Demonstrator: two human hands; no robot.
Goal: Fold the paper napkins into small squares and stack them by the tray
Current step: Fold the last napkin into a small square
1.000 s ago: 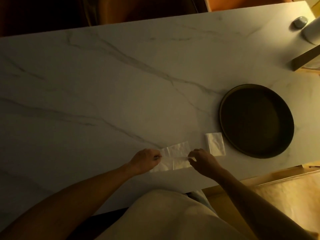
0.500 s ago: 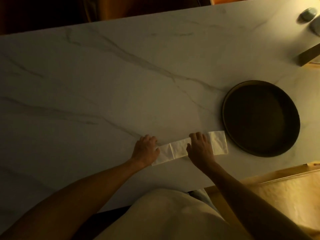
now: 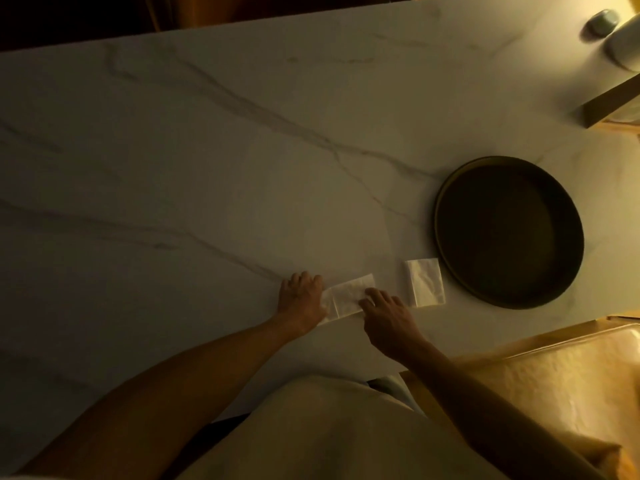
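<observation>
A white paper napkin (image 3: pixel 349 296), folded into a narrow strip, lies flat near the table's front edge. My left hand (image 3: pixel 300 299) presses down on its left end, covering that end. My right hand (image 3: pixel 388 312) rests its fingertips on the strip's right part. A folded square napkin (image 3: pixel 424 283) lies to the right, just left of the round dark tray (image 3: pixel 446 188). The square touches neither hand.
The marble table (image 3: pixel 207 168) spreads wide to the left and back. A small grey lid (image 3: pixel 602 21) and a white container (image 3: pixel 625 46) sit at the far right corner beside a dark wooden block (image 3: pixel 609 105). A yellowish covered surface (image 3: pixel 554 382) lies below the table's right front.
My right hand slid left along the strip, away from the folded square. The strip stays flat under both hands. The camera shifted slightly.
</observation>
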